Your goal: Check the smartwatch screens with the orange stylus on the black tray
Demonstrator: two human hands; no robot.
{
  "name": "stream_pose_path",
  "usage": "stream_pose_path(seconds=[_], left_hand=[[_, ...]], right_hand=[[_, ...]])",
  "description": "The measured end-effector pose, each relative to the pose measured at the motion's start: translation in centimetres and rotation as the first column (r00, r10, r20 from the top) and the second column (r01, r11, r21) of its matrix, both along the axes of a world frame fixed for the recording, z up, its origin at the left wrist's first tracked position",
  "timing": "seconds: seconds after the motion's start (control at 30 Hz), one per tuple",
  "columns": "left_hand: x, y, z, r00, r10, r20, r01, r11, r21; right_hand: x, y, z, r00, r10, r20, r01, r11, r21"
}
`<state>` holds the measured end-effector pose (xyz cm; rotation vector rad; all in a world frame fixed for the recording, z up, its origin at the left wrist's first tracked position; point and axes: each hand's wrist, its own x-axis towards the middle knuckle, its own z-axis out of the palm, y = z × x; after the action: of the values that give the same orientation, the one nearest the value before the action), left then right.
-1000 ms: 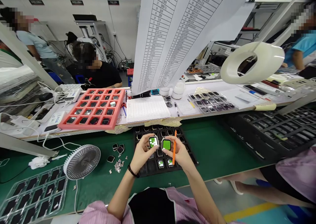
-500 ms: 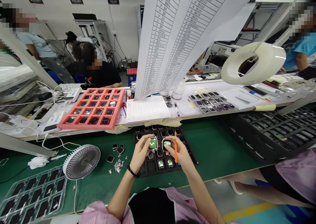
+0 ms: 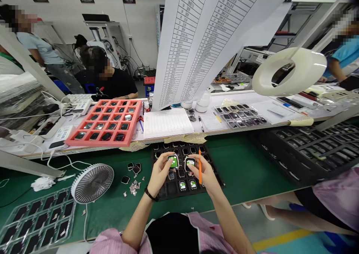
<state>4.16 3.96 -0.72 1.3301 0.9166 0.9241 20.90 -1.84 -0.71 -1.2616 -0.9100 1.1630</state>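
My left hand [image 3: 160, 173] grips a smartwatch body [image 3: 174, 162] with a lit green screen, the thumb lying over its face. A second smartwatch body [image 3: 190, 163], its screen green and white, is in my right hand [image 3: 206, 173], thumb on the glass. An orange stick-like tool [image 3: 200, 168] stands upright by the right fingers, held in the same hand. Below both hands lies a black tray [image 3: 171, 193] with rows of watch bodies. Two lit watches [image 3: 187, 185] sit in its front part.
A grey fan [image 3: 92, 183] stands left of loose watch parts [image 3: 135, 186]. On the shelf are a red tray [image 3: 105, 123] and printed sheets [image 3: 168, 123]. Hanging paper [image 3: 193, 41] and a tape roll [image 3: 288, 71] are above. Black trays [image 3: 305, 149] lie right; people are nearby.
The left watch has tilted slightly and its screen picture has changed, with my left thumb further onto the glass. My right hand has hardly moved.
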Motion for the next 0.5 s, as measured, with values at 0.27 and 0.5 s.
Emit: stream_pose_path(seconds=[0.27,0.5], left_hand=[[-0.27,-0.1,0.22,1.0,0.0,-0.013,0.0,1.0,0.006],[-0.38,-0.12,0.38,1.0,0.02,-0.014,-0.02,1.0,-0.007]], right_hand=[[0.3,0.06,-0.02,1.0,0.01,-0.007,-0.01,1.0,-0.014],[0.39,0.1,-0.44,1.0,-0.009,-0.012,0.009,1.0,-0.011]])
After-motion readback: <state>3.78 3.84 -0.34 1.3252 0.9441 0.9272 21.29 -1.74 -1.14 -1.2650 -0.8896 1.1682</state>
